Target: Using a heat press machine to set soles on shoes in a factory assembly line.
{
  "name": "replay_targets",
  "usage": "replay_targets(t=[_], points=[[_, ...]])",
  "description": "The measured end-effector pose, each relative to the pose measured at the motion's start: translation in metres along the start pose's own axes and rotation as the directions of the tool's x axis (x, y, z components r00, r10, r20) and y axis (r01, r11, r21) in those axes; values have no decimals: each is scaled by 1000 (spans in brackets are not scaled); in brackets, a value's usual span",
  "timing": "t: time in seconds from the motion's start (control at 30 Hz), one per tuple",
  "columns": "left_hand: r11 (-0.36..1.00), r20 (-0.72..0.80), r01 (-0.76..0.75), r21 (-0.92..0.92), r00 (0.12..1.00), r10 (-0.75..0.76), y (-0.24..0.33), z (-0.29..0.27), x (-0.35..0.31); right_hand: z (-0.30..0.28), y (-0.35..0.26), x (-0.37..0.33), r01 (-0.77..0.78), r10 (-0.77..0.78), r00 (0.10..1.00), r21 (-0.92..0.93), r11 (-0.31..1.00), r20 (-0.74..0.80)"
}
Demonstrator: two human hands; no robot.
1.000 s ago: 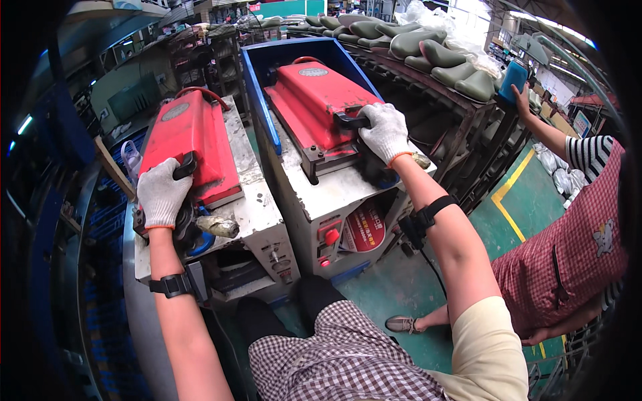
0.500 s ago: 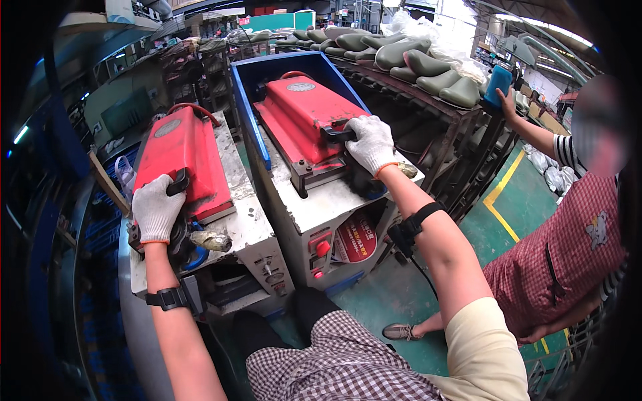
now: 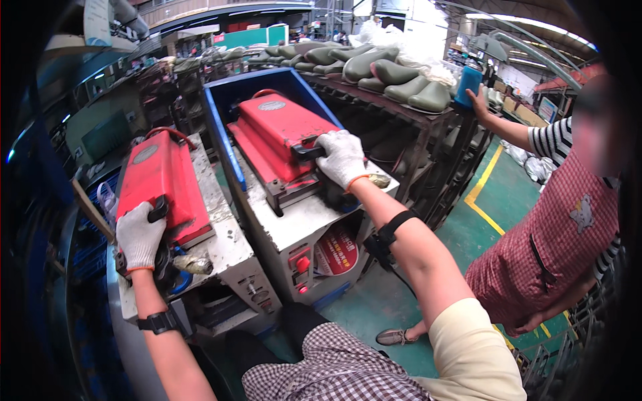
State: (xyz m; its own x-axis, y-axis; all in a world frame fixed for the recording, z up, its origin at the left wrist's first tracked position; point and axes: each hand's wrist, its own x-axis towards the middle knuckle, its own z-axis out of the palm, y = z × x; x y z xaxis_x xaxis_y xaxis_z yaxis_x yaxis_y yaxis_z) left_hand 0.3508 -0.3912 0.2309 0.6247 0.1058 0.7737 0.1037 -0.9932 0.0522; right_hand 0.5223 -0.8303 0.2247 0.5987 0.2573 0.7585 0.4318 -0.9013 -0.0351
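Note:
Two red metal machine covers lie side by side, the left cover [image 3: 162, 184] and the right cover [image 3: 284, 130], each with a black handle at its near end. My left hand [image 3: 140, 235], in a white knitted glove, is closed round the left black handle [image 3: 158, 209]. My right hand [image 3: 342, 158], gloved alike, grips the right black handle [image 3: 306, 152]. Both palms are turned away, so part of each grip is hidden. Beneath the covers are white machine bodies; below my left hand a worn, wrapped lever end [image 3: 192, 264] sticks out.
Dark green rubber boots [image 3: 408, 88] are heaped on a rack [image 3: 428, 123] at the back right. A person in a red checked apron [image 3: 535, 247] stands at my right, one hand on a blue cylindrical object [image 3: 469, 85]. A red button [image 3: 303, 264] is on the right machine's front.
The whole view has shifted, so machines and hands sit further left in the picture. Both hands remain on the handles, and the covers look unmoved.

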Motion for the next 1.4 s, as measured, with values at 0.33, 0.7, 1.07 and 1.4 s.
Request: replay_targets(t=[0.33,0.7,1.07,1.4], points=[[1000,5,3,-2,1000,-3,-3,3,-1,5,4,-1,-7,6,1000,10,1000,24],[1000,25,9,-21,1000,-9,-7,7,-2,6,4,-1,-1,0,1000,19,1000,6],[1000,21,14,-1,1000,-14,-8,8,-2,5,4,-1,0,0,1000,34,999,-3],[997,60,55,-55,997,-51,-8,8,-1,5,3,-3,16,-15,999,26,1000,-47]])
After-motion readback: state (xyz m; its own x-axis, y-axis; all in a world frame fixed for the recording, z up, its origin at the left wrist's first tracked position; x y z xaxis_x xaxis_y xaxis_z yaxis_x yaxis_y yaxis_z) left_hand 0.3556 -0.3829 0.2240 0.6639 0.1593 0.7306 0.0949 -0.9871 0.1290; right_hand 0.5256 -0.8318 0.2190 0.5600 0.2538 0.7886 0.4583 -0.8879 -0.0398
